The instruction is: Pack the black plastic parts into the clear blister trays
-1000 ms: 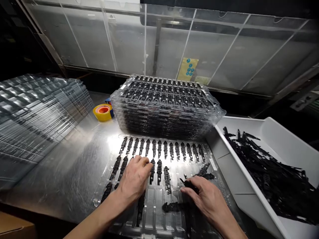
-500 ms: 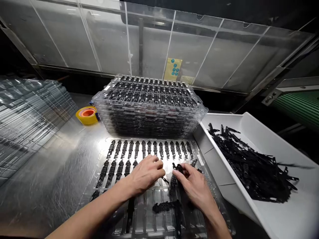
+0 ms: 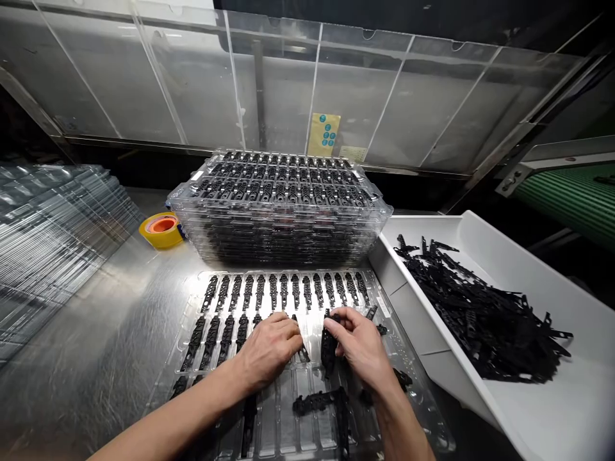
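A clear plastic tray point(image 3: 288, 419) with narrow slots lies before me, its far row full of slim black ribbed plastic parts. My left hand point(image 3: 270, 349) is closed over the middle row, its fingertips on a black plastic part point(image 3: 302, 351) that sits tilted at a slot. To its right, my right hand point(image 3: 359, 342) pinches another black plastic part point(image 3: 328, 346) upright between thumb and fingers. Several loose black parts lie across the near slots, among them a crosswise piece point(image 3: 314, 402). More stick out around my right wrist, partly hidden by it.
Behind the tray stands a tall stack of filled clear trays point(image 3: 283, 221). A white bin point(image 3: 500, 282) at the right holds a heap of black parts point(image 3: 480, 320). On the left are stacked clear trays point(image 3: 57, 224) and a yellow tape roll point(image 3: 161, 238).
My left hand has moved slightly left and down, bringing its black part to a middle-row slot. The part in my right hand has turned from roughly level to upright. The view has shifted slightly.
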Available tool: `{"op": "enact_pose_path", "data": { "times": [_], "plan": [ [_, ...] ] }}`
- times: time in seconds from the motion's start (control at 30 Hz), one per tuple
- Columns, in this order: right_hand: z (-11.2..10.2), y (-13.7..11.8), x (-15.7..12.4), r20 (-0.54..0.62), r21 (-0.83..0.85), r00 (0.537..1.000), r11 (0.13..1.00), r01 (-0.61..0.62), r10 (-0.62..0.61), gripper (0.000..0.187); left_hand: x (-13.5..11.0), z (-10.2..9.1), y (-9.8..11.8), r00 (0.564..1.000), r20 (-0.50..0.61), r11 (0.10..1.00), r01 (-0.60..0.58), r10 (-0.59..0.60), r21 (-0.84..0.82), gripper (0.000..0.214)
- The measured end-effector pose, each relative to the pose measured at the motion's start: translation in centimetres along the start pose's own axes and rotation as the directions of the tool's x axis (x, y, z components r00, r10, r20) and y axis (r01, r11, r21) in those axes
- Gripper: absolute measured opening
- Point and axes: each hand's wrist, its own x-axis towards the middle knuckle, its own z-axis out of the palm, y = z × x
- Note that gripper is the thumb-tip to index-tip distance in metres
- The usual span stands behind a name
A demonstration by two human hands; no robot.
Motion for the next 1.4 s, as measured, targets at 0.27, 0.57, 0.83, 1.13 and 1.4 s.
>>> {"op": "enact_pose_path", "data": {
  "times": [0.27,0.57,0.83,1.13,1.4],
  "plan": [
    [0.6,-0.2,0.6,0.088,0.057,0.993,0.995,0.078,-0.083,0.026,1.2,-0.4,1.5,0.921,0.081,0.852,0.383,-0.38,-0.358,0.022],
    [-0.4,-0.2,0.6,-0.003,-0.126,0.995,0.987,0.103,-0.104,0.031,1.7,-1.4,0.3,0.694,0.19,0.273,0.499,-0.694,-0.823,0.012],
    [1.8,0.1,1.0,0.017,-0.453,0.947,0.842,0.294,-0.321,0.028,-0.2,-2.4,-0.7,0.66,0.242,0.217,0.533,-0.711,-0.818,0.031],
    [0.0,1.9,0.7,0.056,-0.536,0.883,0.732,0.421,-0.466,0.022,1.4,-2.4,0.1,0.813,0.04,0.658,0.498,-0.581,-0.564,0.028],
    [-1.1,2.7,-1.7,0.205,-0.757,0.885,0.505,0.415,-0.418,0.015,5.0,-2.0,0.0,0.868,0.065,0.726,0.451,-0.492,-0.519,0.06]
  ]
}}
